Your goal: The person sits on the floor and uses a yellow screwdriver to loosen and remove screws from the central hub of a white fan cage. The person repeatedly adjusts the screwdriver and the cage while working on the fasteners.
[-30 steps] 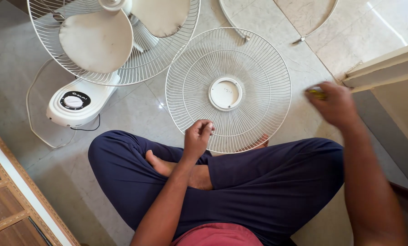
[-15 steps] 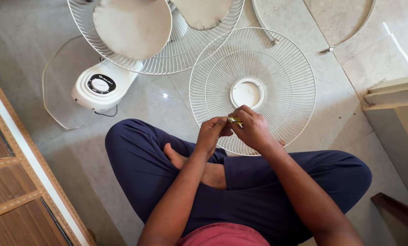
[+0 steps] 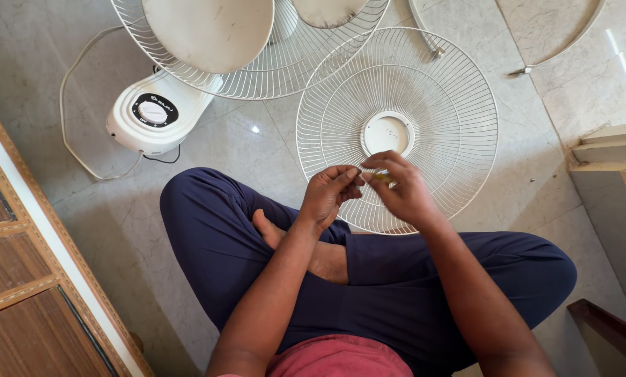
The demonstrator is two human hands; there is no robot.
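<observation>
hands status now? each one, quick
Left hand: fingers pinched together at the small yellow-green object; whether it grips it cannot be told.
Right hand: closed, holding the small yellow-green object.

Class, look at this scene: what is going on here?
A person sits cross-legged on a marble floor. The left hand and right hand meet over a white wire fan guard, pinching a small yellowish item too small to identify. Beside it lies the fan, blades exposed, with its white base.
</observation>
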